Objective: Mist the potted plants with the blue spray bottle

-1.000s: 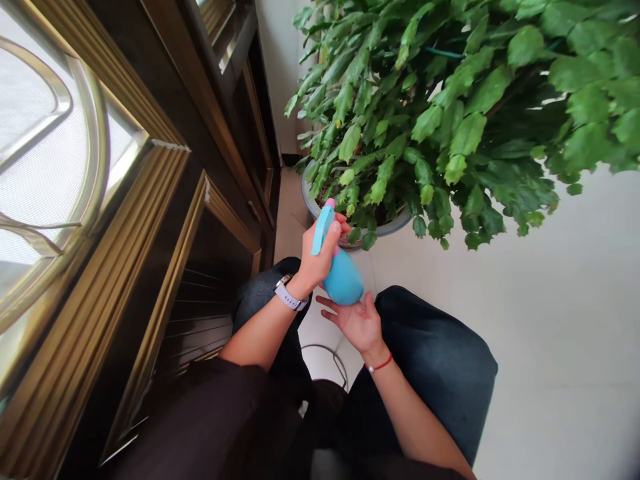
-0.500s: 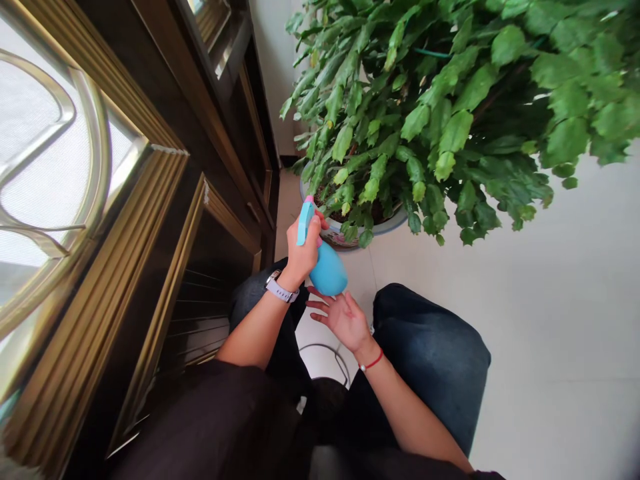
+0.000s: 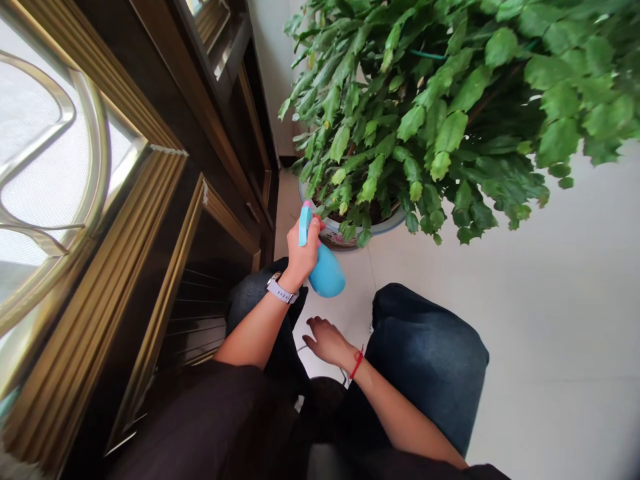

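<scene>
A blue spray bottle (image 3: 327,272) with a pink nozzle tip is gripped round its neck by my left hand (image 3: 301,252), which wears a watch on the wrist. The bottle leans, its nozzle toward the plant and its base toward me. My right hand (image 3: 327,341), with a red string bracelet, hangs below the bottle, back upward and apart from it. Its thumb stands away from the fingers, and it holds nothing. Just beyond the nozzle grows a large leafy green plant (image 3: 440,127), rooted in a round pot (image 3: 383,227) with a pale rim.
On the left stands a dark door (image 3: 215,267) with gold trim and a metal-scrolled glass panel (image 3: 45,147). Light tiles cover the floor (image 3: 550,320). My bent knee (image 3: 425,340) is on the right. A thin dark cable (image 3: 344,377) lies below my right hand.
My right hand has dropped from under the bottle's base toward me and turned from palm up to back up. My left hand and the spray bottle have hardly moved.
</scene>
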Demonstrator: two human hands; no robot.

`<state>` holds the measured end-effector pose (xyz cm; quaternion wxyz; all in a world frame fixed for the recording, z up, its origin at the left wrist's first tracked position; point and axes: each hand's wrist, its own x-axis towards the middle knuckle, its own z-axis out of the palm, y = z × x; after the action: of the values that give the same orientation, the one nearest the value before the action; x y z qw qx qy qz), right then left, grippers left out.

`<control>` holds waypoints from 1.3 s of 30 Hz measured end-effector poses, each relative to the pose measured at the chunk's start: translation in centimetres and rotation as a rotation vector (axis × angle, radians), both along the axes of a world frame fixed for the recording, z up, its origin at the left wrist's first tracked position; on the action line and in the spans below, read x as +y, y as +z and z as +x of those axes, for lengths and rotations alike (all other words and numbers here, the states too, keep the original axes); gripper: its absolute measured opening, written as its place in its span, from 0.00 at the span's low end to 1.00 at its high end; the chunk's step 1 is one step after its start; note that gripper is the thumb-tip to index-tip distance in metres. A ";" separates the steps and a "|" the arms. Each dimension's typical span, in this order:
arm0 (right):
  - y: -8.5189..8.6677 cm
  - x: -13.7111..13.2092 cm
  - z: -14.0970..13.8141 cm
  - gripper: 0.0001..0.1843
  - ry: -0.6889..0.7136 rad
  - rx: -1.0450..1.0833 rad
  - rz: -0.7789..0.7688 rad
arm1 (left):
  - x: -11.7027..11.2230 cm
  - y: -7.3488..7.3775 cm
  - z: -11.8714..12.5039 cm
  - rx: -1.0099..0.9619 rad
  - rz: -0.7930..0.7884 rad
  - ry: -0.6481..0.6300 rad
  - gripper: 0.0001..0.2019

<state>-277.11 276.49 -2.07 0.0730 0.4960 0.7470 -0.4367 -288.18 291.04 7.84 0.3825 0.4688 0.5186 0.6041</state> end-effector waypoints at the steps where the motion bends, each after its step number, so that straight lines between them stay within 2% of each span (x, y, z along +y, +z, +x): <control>1: 0.2 -0.6 -0.2 0.21 0.104 -0.083 -0.018 | -0.1 0.0 0.1 -0.002 -0.006 -0.002 0.22; 4: 0.5 -2.7 -1.3 0.19 0.321 -0.197 -0.111 | -0.2 0.1 0.2 0.055 0.030 0.017 0.21; 6: 0.4 -3.9 -2.1 0.19 0.401 -0.226 -0.124 | -0.3 0.0 0.2 0.094 0.032 0.036 0.21; 11: -0.5 -4.9 -2.9 0.21 0.471 -0.258 0.005 | -0.9 -0.9 0.6 0.220 0.006 0.009 0.21; 15: -1.2 -4.9 -2.7 0.20 0.469 -0.264 0.026 | -1.8 -1.4 1.3 0.327 0.009 -0.021 0.20; 22: -2.5 -5.5 -2.6 0.18 0.400 -0.219 0.048 | -3.0 -0.9 2.4 0.337 0.034 -0.127 0.18; 26: -2.0 -5.3 -2.5 0.18 0.410 -0.237 0.050 | -3.3 -0.6 2.9 0.420 0.059 -0.158 0.17; 31: -1.2 -4.9 -2.4 0.20 0.448 -0.277 0.025 | -3.5 -0.5 4.2 0.372 0.043 -0.219 0.18; 35: -1.2 -4.9 -2.1 0.20 0.406 -0.286 0.030 | -3.3 -0.6 5.6 0.445 0.126 -0.272 0.13; 39: -1.1 -4.8 -1.5 0.20 0.378 -0.305 0.053 | -3.0 -0.5 6.8 0.420 0.084 -0.283 0.12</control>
<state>-278.65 271.67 -3.16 0.2520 0.4094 0.8181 -0.3156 -281.39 288.00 7.29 0.3275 0.6673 0.4903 0.4550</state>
